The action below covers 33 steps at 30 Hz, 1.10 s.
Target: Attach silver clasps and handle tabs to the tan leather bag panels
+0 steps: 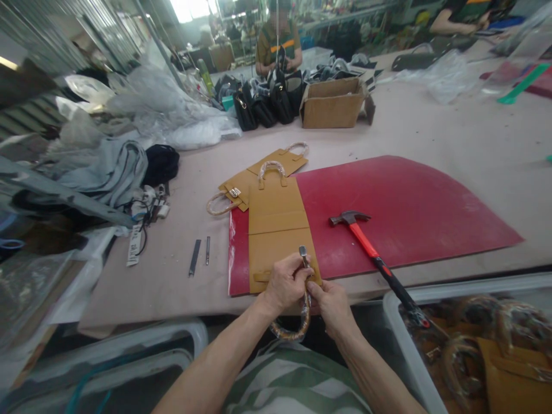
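A mustard-coloured bag panel (pixel 278 213) lies on the red mat, one plastic-wrapped handle (pixel 271 167) arching from its far end. At the near end, my left hand (pixel 284 282) is closed around a short metal tool (pixel 303 251), whose silver end sticks up above the fingers; its lower end is hidden. Pressed close beside it, my right hand (pixel 331 305) pinches the panel's edge by a second wrapped bag handle (pixel 297 333), which loops down over the table edge toward me. A claw hammer (pixel 366 244) with a red and black grip rests to the right.
Behind lies another mustard panel (pixel 239 187) with handles. Two thin metal tools (pixel 200 253) are on the left. A white bin (pixel 392 310) at right holds bag pieces. Black bags (pixel 267 103), a cardboard box (pixel 332 106) and a co-worker (pixel 279 46) are at the back.
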Each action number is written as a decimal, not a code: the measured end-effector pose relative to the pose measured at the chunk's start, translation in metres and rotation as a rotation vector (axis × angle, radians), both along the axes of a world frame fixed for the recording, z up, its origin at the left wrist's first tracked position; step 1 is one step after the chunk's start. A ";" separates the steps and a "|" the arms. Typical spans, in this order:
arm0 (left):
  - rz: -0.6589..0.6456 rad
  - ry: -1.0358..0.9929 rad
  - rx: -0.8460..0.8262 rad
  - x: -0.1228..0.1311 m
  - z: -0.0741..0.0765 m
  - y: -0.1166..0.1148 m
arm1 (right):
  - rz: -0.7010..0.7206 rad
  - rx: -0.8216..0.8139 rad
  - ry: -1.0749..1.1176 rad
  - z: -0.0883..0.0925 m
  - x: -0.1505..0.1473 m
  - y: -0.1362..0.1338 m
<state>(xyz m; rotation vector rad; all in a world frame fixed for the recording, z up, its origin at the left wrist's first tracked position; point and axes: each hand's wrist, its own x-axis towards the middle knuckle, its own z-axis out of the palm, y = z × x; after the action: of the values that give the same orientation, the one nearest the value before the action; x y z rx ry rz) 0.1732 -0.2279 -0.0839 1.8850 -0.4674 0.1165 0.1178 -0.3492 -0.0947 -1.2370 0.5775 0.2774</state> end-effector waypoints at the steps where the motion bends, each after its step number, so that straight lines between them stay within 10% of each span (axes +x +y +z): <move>1: 0.001 -0.012 0.007 -0.001 -0.001 0.000 | 0.000 -0.008 -0.002 -0.001 0.000 0.000; 26: 0.025 0.020 -0.053 -0.004 -0.008 0.000 | 0.051 -0.305 -0.114 0.012 -0.021 -0.046; 33: -0.003 -0.030 0.009 -0.005 -0.008 0.002 | 0.017 -0.647 -0.181 0.022 -0.018 -0.071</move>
<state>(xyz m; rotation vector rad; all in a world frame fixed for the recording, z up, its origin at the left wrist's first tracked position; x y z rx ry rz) 0.1684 -0.2255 -0.0918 1.8935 -0.4918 0.1419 0.1001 -0.4198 -0.0722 -1.8688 0.5140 -0.0192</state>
